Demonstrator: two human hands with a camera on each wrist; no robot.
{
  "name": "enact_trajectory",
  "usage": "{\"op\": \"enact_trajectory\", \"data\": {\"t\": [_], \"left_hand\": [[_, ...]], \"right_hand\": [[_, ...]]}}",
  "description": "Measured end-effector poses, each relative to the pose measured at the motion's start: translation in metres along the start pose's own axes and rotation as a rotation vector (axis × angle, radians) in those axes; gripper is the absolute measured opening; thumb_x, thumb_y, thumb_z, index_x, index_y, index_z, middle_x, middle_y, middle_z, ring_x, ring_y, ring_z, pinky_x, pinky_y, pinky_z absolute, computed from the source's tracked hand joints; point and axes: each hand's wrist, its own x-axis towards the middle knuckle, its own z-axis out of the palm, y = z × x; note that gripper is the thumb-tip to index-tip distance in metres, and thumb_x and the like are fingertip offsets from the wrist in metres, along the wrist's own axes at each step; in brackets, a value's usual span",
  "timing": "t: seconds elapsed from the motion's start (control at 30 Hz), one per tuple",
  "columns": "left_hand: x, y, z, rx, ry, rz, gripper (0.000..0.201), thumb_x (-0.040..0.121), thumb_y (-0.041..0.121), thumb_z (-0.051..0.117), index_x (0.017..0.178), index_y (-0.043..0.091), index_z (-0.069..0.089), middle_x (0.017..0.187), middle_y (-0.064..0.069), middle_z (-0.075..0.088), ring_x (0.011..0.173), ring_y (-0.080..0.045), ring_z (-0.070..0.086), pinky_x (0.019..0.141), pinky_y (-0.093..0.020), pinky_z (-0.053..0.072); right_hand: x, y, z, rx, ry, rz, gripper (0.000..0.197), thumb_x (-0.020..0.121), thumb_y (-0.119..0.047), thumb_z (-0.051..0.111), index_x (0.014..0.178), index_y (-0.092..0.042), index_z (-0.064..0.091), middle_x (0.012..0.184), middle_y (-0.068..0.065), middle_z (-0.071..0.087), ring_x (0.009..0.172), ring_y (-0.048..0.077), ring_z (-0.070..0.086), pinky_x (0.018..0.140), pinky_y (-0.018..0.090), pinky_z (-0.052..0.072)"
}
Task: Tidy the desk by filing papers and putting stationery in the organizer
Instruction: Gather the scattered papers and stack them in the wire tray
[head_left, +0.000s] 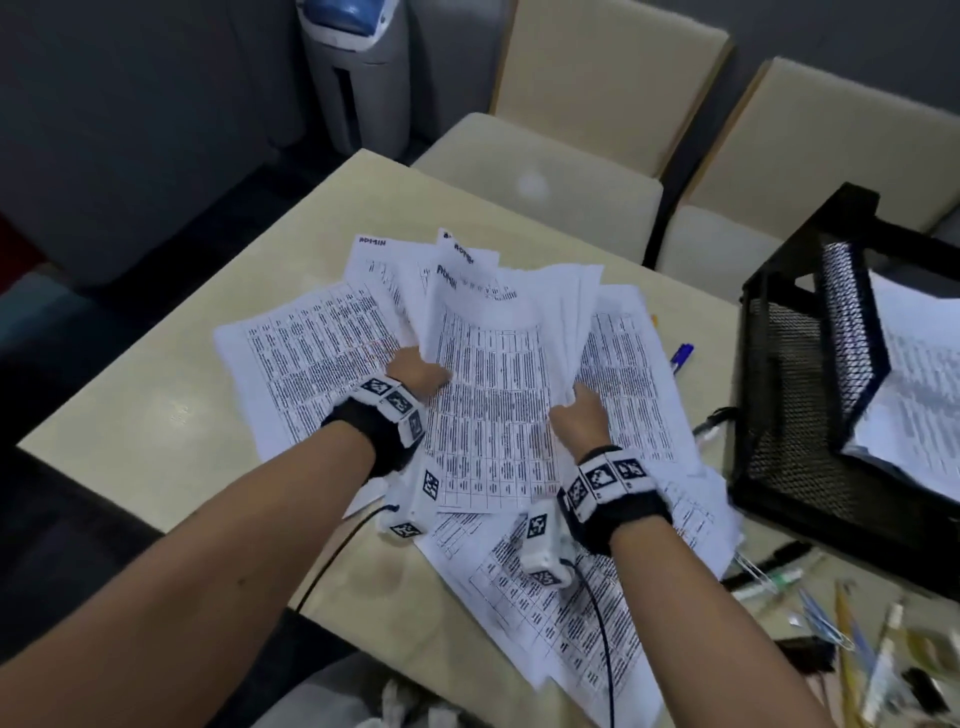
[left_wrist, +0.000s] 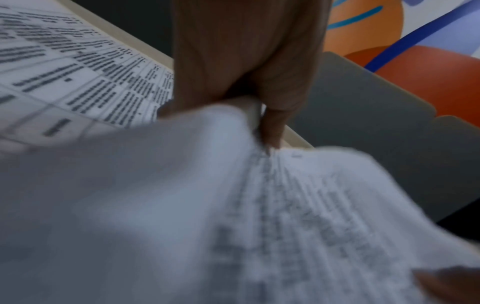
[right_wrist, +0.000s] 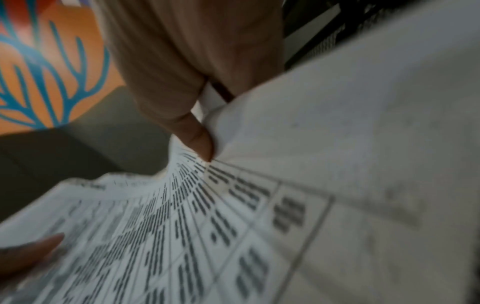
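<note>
While both hands grip it, the sheaf of papers (head_left: 493, 374) rises off the table (head_left: 171, 415): the left hand (head_left: 415, 374) pinches its left edge, the right hand (head_left: 582, 410) its right edge, thumbs on top. More sheets (head_left: 311, 353) lie fanned beneath. Thin and limp, the paper will likely sag and slide apart; holding opposite edges firmly should keep it together on the way to the mesh organizer (head_left: 789, 395).
</note>
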Motion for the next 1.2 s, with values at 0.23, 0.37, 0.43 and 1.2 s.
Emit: {"op": "enact_trajectory", "data": {"t": [0.23, 0.37, 0.43, 1.2], "left_hand": [[-0.025, 0.001, -0.013, -0.093, -0.261, 0.156, 0.133, 0.035, 0.090, 0.055, 0.143, 0.016, 0.035, 0.147, -0.008, 0.041, 0.135, -0.029, 0.039, 0.111, -0.040, 0.030], [-0.033, 0.021, -0.017, -0.200, -0.373, 0.180, 0.123, 0.051, 0.087, 0.049, 0.149, 0.020, 0.019, 0.156, -0.015, 0.020, 0.140, -0.036, 0.027, 0.111, -0.060, 0.020], [-0.040, 0.041, -0.023, -0.293, -0.370, 0.309, 0.132, 0.040, 0.086, 0.058, 0.145, 0.015, 0.024, 0.149, -0.015, 0.033, 0.135, -0.030, 0.037, 0.111, -0.057, 0.028], [-0.076, 0.102, -0.032, -0.587, -0.076, 0.861, 0.053, 0.050, 0.049, 0.078, 0.088, 0.014, 0.066, 0.077, 0.010, 0.074, 0.078, -0.005, 0.069, 0.073, -0.023, 0.057]], "right_hand": [[-0.023, -0.020, -0.047, 0.083, 0.448, -0.246, 0.027, 0.088, 0.007, 0.040, 0.096, -0.013, 0.055, 0.089, 0.009, 0.053, 0.079, 0.022, 0.046, 0.061, 0.020, 0.032], [-0.026, -0.025, -0.079, 0.311, 0.605, -0.348, 0.020, 0.088, 0.004, 0.041, 0.097, -0.006, 0.056, 0.089, 0.007, 0.053, 0.081, 0.019, 0.048, 0.073, 0.023, 0.037], [-0.030, -0.029, -0.090, 0.415, 0.614, -0.381, 0.024, 0.089, 0.004, 0.044, 0.107, -0.002, 0.059, 0.093, 0.008, 0.057, 0.085, 0.018, 0.052, 0.077, 0.026, 0.042], [-0.057, -0.035, -0.091, 0.814, 0.442, -0.558, 0.034, 0.070, -0.004, 0.078, 0.094, -0.018, 0.058, 0.086, -0.008, 0.064, 0.074, 0.000, 0.061, 0.071, 0.016, 0.053]]}}
